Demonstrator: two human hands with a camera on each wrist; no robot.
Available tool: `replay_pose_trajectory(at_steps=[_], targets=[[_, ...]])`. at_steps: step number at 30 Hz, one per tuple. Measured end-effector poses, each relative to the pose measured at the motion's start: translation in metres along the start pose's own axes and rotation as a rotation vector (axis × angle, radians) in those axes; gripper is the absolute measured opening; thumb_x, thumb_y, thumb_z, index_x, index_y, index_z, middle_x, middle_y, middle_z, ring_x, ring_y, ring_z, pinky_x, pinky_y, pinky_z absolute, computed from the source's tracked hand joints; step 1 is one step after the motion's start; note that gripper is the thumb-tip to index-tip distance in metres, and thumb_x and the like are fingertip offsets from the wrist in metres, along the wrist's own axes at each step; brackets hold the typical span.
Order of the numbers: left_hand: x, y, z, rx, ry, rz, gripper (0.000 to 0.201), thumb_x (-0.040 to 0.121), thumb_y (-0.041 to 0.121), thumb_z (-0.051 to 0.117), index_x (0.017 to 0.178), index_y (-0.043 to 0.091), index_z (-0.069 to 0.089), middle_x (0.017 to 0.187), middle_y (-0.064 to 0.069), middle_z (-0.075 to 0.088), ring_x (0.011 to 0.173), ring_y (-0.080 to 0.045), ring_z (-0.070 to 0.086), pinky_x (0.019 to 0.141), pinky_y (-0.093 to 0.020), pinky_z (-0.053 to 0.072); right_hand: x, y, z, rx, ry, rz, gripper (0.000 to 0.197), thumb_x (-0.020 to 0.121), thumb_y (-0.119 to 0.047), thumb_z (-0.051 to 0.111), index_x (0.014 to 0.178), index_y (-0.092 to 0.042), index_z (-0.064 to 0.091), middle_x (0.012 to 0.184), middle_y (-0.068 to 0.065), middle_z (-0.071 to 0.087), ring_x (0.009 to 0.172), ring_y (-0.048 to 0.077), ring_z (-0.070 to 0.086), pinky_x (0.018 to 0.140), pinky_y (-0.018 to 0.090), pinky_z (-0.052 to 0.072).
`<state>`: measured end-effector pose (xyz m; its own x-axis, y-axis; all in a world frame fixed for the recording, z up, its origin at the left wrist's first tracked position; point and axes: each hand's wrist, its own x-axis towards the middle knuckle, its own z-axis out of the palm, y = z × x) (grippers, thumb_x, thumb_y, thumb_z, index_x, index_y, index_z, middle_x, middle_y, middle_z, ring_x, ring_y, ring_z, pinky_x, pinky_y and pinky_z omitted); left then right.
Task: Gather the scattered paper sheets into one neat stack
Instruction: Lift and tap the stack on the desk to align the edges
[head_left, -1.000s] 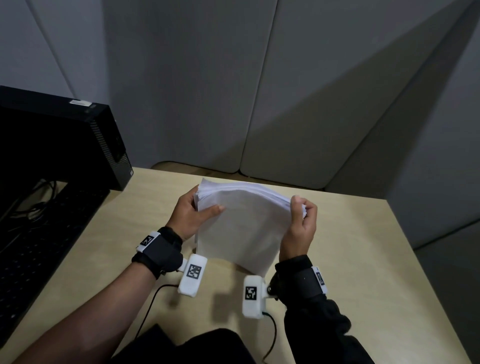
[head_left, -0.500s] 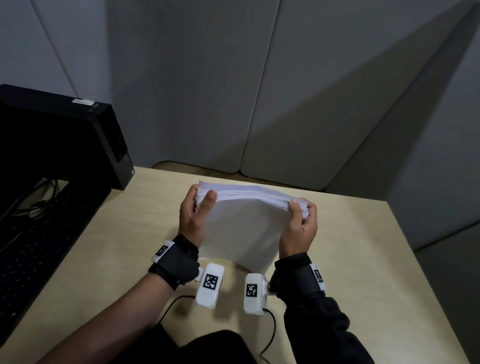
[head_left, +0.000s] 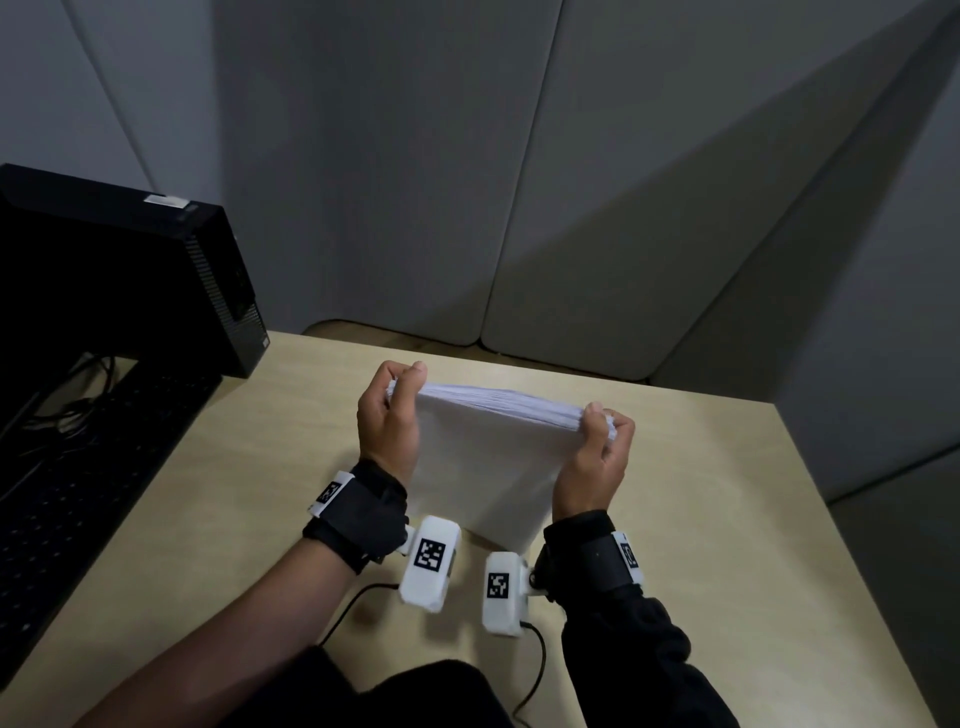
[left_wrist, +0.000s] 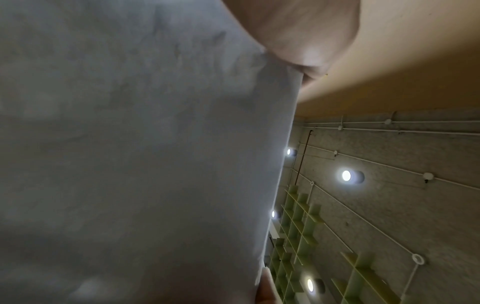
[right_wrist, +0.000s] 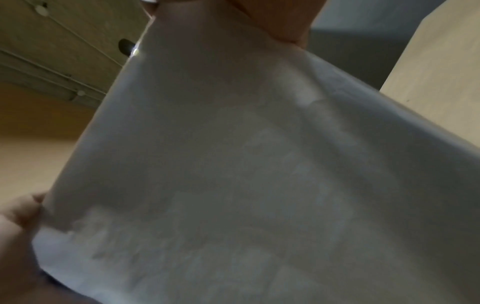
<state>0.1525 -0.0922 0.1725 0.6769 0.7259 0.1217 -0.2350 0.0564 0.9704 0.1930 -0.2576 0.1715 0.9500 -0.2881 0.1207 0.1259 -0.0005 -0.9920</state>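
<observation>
A thick stack of white paper sheets (head_left: 488, 457) stands upright on its lower edge on the light wooden table (head_left: 727, 519). My left hand (head_left: 397, 395) grips the stack's upper left corner, thumb on the near face and fingers behind. My right hand (head_left: 602, 431) grips the upper right corner the same way. The top edges of the sheets look nearly even. The paper (left_wrist: 142, 154) fills most of the left wrist view, and the paper (right_wrist: 246, 174) does the same in the right wrist view.
A black computer case (head_left: 130, 270) stands at the table's back left, with a black keyboard (head_left: 72, 493) and cables in front of it. Grey partition panels (head_left: 467, 182) close off the back. Bare table lies to the right of the stack.
My left hand has slid up the stack's left edge to its top corner. The stack now stands more upright, with its top edges squarer.
</observation>
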Motion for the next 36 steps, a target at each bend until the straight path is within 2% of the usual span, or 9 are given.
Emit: replay_pose_trajectory(at_steps=[3, 7, 11, 15, 17, 23, 28, 32, 36], targets=[[0.003, -0.001, -0.006, -0.074, -0.123, 0.015, 0.042, 0.091, 0.044, 0.048, 0.078, 0.004, 0.047, 0.074, -0.007, 0.039, 0.073, -0.018, 0.037, 0.066, -0.027, 0.034, 0.001, 0.001, -0.003, -0.013, -0.031, -0.032, 0.028, 0.089, -0.039, 0.044, 0.088, -0.011, 0.049, 0.076, -0.01, 0.052, 0.064, -0.008, 0.05, 0.058, 0.008, 0.038], [0.004, -0.009, -0.022, 0.043, -0.381, 0.065, 0.073, 0.07, 0.071, 0.064, 0.097, 0.005, 0.049, 0.09, -0.003, 0.053, 0.082, -0.015, 0.053, 0.071, -0.023, 0.046, 0.006, -0.001, -0.004, -0.005, -0.045, -0.05, 0.021, 0.089, -0.035, 0.044, 0.08, -0.017, 0.05, 0.077, -0.007, 0.05, 0.071, 0.004, 0.047, 0.066, 0.02, 0.037], [0.001, -0.024, -0.034, -0.032, -0.417, -0.071, 0.075, 0.062, 0.045, 0.083, 0.112, 0.0, 0.05, 0.1, -0.01, 0.064, 0.089, -0.015, 0.064, 0.079, -0.023, 0.051, 0.007, 0.001, -0.003, 0.012, -0.048, -0.057, 0.019, 0.088, -0.032, 0.044, 0.075, -0.019, 0.051, 0.075, -0.006, 0.049, 0.072, 0.01, 0.046, 0.069, 0.03, 0.035], [0.003, -0.049, -0.035, 0.008, -0.4, -0.165, 0.074, 0.059, 0.019, 0.081, 0.124, -0.002, 0.054, 0.116, -0.021, 0.066, 0.106, -0.034, 0.064, 0.091, -0.043, 0.051, 0.011, 0.003, -0.004, 0.06, -0.094, -0.015, 0.025, 0.087, -0.034, 0.045, 0.069, -0.018, 0.054, 0.067, -0.011, 0.05, 0.068, 0.011, 0.046, 0.067, 0.033, 0.036], [0.006, -0.054, -0.033, 0.043, -0.35, -0.169, 0.074, 0.056, 0.019, 0.079, 0.124, 0.003, 0.053, 0.114, -0.019, 0.066, 0.104, -0.034, 0.063, 0.092, -0.045, 0.05, 0.013, 0.004, -0.006, 0.102, -0.121, -0.013, 0.029, 0.086, -0.037, 0.044, 0.066, -0.017, 0.05, 0.064, -0.011, 0.048, 0.065, 0.011, 0.044, 0.064, 0.032, 0.034], [0.012, -0.049, -0.026, 0.092, -0.318, -0.188, 0.069, 0.053, 0.026, 0.077, 0.109, -0.012, 0.061, 0.098, -0.017, 0.07, 0.088, -0.028, 0.067, 0.082, -0.035, 0.05, 0.014, 0.002, -0.008, 0.069, -0.151, -0.031, 0.039, 0.078, -0.06, 0.045, 0.073, -0.022, 0.042, 0.064, -0.017, 0.045, 0.061, -0.001, 0.043, 0.063, 0.023, 0.035], [0.019, -0.026, -0.02, 0.084, -0.323, -0.175, 0.05, 0.055, 0.026, 0.077, 0.098, 0.002, 0.069, 0.098, -0.018, 0.071, 0.092, -0.035, 0.068, 0.083, -0.042, 0.054, 0.017, -0.015, -0.007, 0.123, -0.225, -0.103, 0.047, 0.073, -0.056, 0.057, 0.093, -0.015, 0.044, 0.081, -0.005, 0.05, 0.07, 0.003, 0.052, 0.066, 0.02, 0.044], [0.021, -0.009, -0.021, 0.026, -0.321, -0.057, 0.053, 0.056, 0.02, 0.075, 0.095, -0.014, 0.067, 0.096, -0.026, 0.071, 0.086, -0.03, 0.069, 0.082, -0.035, 0.055, 0.018, -0.028, -0.01, 0.178, -0.279, -0.194, 0.038, 0.072, -0.05, 0.069, 0.094, -0.031, 0.044, 0.091, 0.006, 0.047, 0.081, 0.019, 0.051, 0.071, 0.03, 0.045], [0.014, -0.03, -0.031, 0.062, -0.325, -0.142, 0.062, 0.052, 0.023, 0.076, 0.099, -0.016, 0.066, 0.096, -0.021, 0.071, 0.084, -0.022, 0.067, 0.082, -0.032, 0.053, 0.008, -0.008, -0.009, 0.112, -0.265, -0.116, 0.046, 0.066, -0.052, 0.072, 0.091, -0.027, 0.042, 0.087, 0.003, 0.048, 0.073, 0.014, 0.054, 0.067, 0.028, 0.047]])
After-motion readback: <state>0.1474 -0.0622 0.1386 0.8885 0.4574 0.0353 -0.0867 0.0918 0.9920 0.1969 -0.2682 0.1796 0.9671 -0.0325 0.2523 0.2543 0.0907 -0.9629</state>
